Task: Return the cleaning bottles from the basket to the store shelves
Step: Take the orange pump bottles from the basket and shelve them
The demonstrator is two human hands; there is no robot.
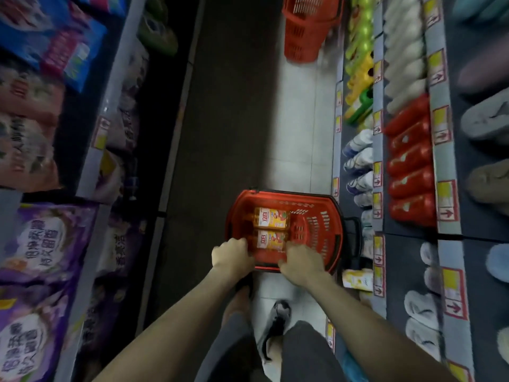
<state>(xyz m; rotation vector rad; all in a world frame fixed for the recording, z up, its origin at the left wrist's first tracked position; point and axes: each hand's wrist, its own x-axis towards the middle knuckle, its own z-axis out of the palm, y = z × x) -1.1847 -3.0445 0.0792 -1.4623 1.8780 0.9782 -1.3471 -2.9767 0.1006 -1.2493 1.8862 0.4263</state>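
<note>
Reaching into basket (335, 216) — orange-labelled bottles (271, 220).

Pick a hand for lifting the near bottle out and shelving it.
Right, likely. Both hands are at the near bottle, left hand at one end, right hand at the other, but the bottle shelves stand to the right of the basket, nearer the right hand.

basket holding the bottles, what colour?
The basket is red, with a black handle. Head view shows it best.
</note>
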